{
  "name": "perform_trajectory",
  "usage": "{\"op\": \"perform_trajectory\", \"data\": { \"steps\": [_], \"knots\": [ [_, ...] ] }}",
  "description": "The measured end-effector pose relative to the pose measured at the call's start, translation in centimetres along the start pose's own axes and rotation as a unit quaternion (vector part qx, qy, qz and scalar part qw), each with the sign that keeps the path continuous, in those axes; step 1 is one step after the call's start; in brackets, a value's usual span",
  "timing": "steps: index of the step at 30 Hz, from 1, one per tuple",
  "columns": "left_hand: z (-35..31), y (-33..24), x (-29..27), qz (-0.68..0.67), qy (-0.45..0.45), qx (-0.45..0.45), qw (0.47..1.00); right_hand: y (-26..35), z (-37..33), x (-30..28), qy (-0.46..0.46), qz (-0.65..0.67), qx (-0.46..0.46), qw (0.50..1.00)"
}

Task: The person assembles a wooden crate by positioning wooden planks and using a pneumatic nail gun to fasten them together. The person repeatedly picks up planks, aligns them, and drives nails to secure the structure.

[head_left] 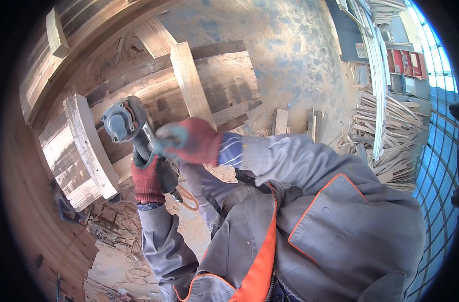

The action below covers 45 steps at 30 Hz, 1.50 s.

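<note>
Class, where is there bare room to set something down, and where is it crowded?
Bare: the dusty floor between the planks and white strips. Crowded: the scrap heap around the strips; also around the tool, left hand and right hand.

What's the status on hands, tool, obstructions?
Left hand gripping grey air tool. Right hand blurred beside it, contact unclear. Orange hose at tool's grip end. Tool hides part of wooden panel.

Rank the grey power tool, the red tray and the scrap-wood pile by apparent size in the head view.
1. Scrap-wood pile
2. Grey power tool
3. Red tray
Apparent size only: the tool looks nearer the camera.
</note>
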<state>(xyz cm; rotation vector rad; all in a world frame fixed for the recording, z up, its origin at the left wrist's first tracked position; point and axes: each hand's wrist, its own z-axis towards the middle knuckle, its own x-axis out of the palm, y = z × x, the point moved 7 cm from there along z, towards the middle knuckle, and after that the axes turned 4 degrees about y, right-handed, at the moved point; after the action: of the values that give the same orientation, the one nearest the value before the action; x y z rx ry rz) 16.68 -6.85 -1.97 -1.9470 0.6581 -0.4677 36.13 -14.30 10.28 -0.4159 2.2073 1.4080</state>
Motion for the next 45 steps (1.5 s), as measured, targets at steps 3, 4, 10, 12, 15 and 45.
{"op": "perform_trajectory", "data": {
  "steps": [3,4,10,12,15,45],
  "knots": [
    [0.7,0.3,0.0,-0.06,0.046,-0.057,0.995,-3.9,-0.2,-5.1,-0.286,0.055,0.012,0.957],
    [1.2,0.2,-0.1,-0.039,0.031,-0.069,0.996,-5.7,0.6,-6.0,-0.315,-0.032,0.071,0.946],
    [1.1,-0.8,-0.6,-0.071,-0.009,-0.126,0.989,-11.5,6.0,-5.6,-0.332,-0.215,0.188,0.899],
    [1.2,-1.6,-0.8,-0.072,-0.008,-0.119,0.99,-11.8,6.7,-5.1,-0.324,-0.275,0.194,0.884],
    [1.9,-2.6,-0.3,-0.129,0.024,-0.132,0.983,-11.8,6.8,-5.0,-0.34,-0.272,0.165,0.885],
    [12.6,-6.0,6.6,-0.31,0.239,-0.291,0.873,-12.3,7.3,-5.1,-0.311,-0.227,0.148,0.911]
  ]
}}
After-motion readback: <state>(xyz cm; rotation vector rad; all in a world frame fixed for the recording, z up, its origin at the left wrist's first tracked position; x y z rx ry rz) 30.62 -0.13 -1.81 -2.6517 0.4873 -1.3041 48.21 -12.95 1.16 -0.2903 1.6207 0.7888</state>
